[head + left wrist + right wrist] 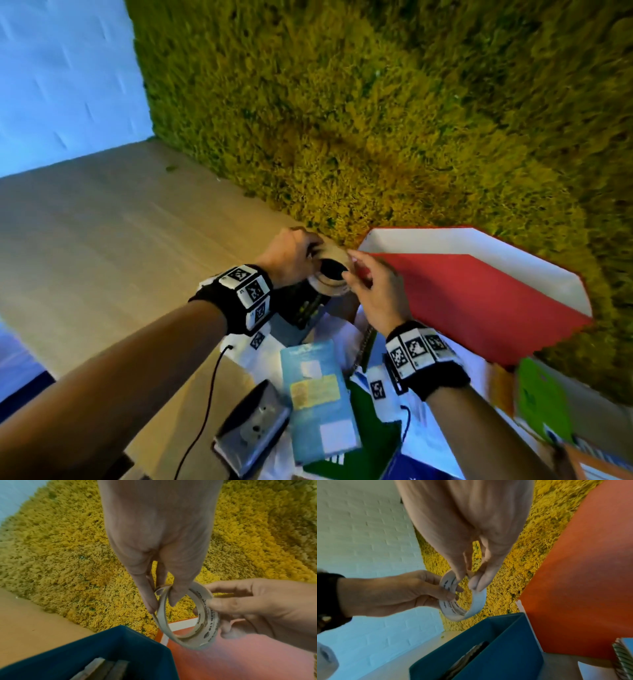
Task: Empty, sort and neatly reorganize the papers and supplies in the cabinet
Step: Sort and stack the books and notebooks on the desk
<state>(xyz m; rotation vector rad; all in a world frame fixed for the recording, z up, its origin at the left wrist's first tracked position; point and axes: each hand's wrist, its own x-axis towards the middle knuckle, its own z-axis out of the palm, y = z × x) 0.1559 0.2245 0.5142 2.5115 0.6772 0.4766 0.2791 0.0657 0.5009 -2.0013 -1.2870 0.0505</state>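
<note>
A thin pale tape roll (330,275) with black print on its inner core hangs in the air between both hands, above a dark blue box (120,649). My left hand (313,250) pinches the ring's rim (163,605) between thumb and fingers. My right hand (350,265) pinches the opposite side of the tape roll (477,604), fingers curled round its edge (467,581). In the left wrist view the tape roll (205,626) looks squashed into an oval. The blue box (505,642) holds flat items standing on edge.
A red magazine file (479,301) lies on its side to the right, against the yellow-green moss wall (376,102). Below the hands lie papers, a light-blue notebook (318,394), a green folder (544,394) and a dark device (253,428). The wooden top (120,240) stretches left.
</note>
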